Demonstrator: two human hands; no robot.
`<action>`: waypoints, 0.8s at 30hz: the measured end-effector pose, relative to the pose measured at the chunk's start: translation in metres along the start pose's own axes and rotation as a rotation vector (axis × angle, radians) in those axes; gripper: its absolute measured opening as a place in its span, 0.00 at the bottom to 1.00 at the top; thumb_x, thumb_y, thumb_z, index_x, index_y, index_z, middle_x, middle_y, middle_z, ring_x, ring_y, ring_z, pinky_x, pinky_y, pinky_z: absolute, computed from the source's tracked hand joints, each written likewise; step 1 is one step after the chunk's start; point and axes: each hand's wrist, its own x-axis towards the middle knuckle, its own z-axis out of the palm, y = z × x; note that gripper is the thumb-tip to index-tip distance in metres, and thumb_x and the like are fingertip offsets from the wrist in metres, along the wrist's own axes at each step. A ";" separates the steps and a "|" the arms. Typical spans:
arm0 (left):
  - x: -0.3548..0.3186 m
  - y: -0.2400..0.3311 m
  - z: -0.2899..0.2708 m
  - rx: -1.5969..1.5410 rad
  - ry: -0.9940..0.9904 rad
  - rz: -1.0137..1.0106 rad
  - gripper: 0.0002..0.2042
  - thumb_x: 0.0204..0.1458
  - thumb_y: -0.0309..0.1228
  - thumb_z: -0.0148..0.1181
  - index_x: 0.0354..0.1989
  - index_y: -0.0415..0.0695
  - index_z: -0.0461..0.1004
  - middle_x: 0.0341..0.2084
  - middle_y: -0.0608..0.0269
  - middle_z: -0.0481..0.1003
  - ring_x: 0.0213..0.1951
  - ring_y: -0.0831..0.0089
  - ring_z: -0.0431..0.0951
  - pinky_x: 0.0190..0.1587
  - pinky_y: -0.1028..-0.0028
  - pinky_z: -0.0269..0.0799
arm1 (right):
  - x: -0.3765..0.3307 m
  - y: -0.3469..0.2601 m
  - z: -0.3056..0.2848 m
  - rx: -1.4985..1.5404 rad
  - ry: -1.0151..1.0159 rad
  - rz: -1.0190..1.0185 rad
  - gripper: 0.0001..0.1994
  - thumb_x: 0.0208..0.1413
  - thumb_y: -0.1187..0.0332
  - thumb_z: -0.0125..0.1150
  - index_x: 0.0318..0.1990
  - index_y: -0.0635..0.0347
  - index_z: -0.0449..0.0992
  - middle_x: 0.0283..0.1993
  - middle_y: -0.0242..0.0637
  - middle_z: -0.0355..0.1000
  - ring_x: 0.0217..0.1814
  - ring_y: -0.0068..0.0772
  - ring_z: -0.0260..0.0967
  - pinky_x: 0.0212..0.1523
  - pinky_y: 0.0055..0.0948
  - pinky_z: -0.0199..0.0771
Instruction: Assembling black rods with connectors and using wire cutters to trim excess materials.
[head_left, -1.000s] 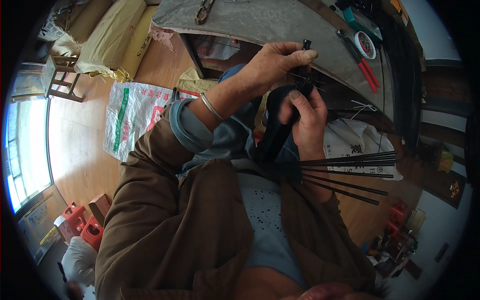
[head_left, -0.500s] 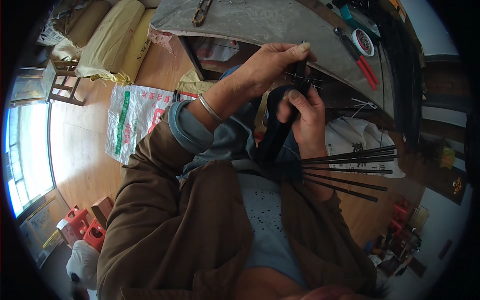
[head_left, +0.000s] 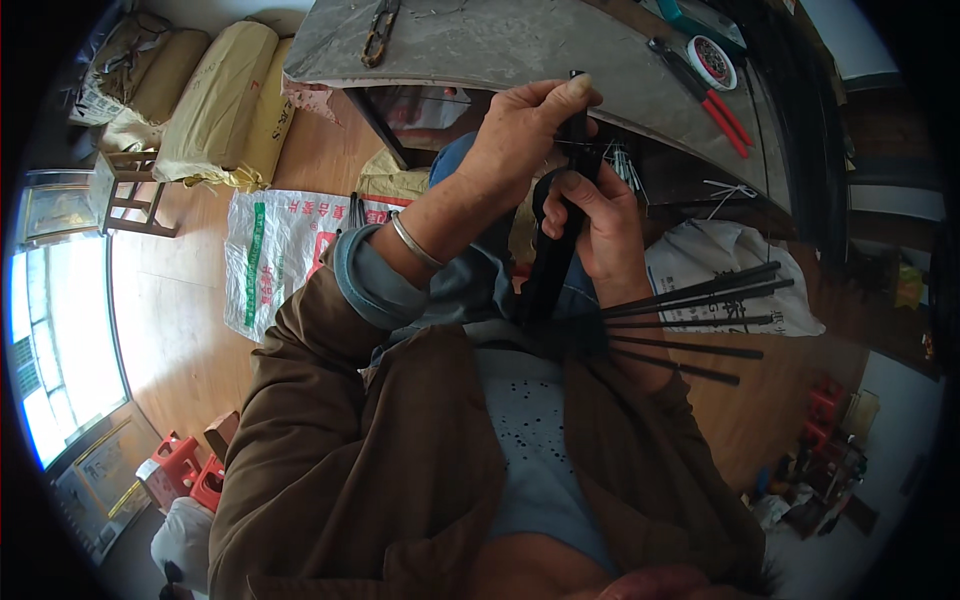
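Observation:
A long black piece (head_left: 548, 275) slants up from my lap between both hands; I cannot make out exactly what it is. My left hand (head_left: 515, 140), with a metal bangle at the wrist, pinches its upper end between thumb and fingers. Just below, my right hand (head_left: 608, 225) is closed around the same piece, thumb bent over it. A thin metal pin shows across it between the hands. Several thin black rods (head_left: 700, 307) fan out to the right past my right forearm; their inner ends are lost in dark material at my lap.
A grey worktable (head_left: 480, 45) stands ahead, bearing red-handled pliers (head_left: 715, 110), a small bowl of tiny parts (head_left: 711, 62) and scissors-like metal tool (head_left: 379, 35). Thin metal wires (head_left: 628, 170) show below its edge. White sacks (head_left: 275, 245) lie on the floor; wrapped bales (head_left: 222, 95) sit at left.
Both hands and the black piece have shifted slightly left and up in the picture, still gripped. The fanned rods have swung a little. The whole view has tilted slightly.

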 end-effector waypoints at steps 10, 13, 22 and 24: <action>-0.008 0.014 -0.012 0.239 -0.089 -0.050 0.20 0.59 0.42 0.55 0.49 0.36 0.73 0.35 0.60 0.77 0.34 0.76 0.75 0.41 0.77 0.70 | -0.004 -0.001 -0.002 0.035 0.048 -0.037 0.08 0.58 0.71 0.59 0.43 0.62 0.71 0.28 0.34 0.67 0.26 0.25 0.65 0.25 0.26 0.65; -0.018 0.007 -0.022 0.463 -0.222 0.078 0.18 0.57 0.36 0.59 0.49 0.35 0.72 0.37 0.60 0.76 0.37 0.75 0.75 0.43 0.76 0.70 | -0.003 0.000 -0.004 0.008 0.006 -0.057 0.08 0.59 0.71 0.57 0.43 0.63 0.72 0.29 0.34 0.69 0.27 0.26 0.68 0.27 0.26 0.69; -0.033 0.008 -0.005 0.258 -0.184 0.058 0.17 0.49 0.24 0.64 0.47 0.36 0.72 0.37 0.63 0.77 0.41 0.78 0.75 0.47 0.76 0.71 | -0.016 -0.034 -0.012 -0.819 -0.020 -0.231 0.10 0.57 0.68 0.62 0.43 0.65 0.77 0.36 0.31 0.76 0.38 0.19 0.71 0.42 0.21 0.71; -0.031 0.007 -0.006 0.299 -0.211 0.064 0.16 0.49 0.25 0.64 0.47 0.37 0.72 0.37 0.64 0.77 0.41 0.78 0.75 0.47 0.75 0.70 | -0.012 -0.037 -0.020 -0.725 -0.075 -0.137 0.10 0.57 0.69 0.62 0.42 0.65 0.78 0.36 0.31 0.76 0.38 0.19 0.71 0.42 0.22 0.72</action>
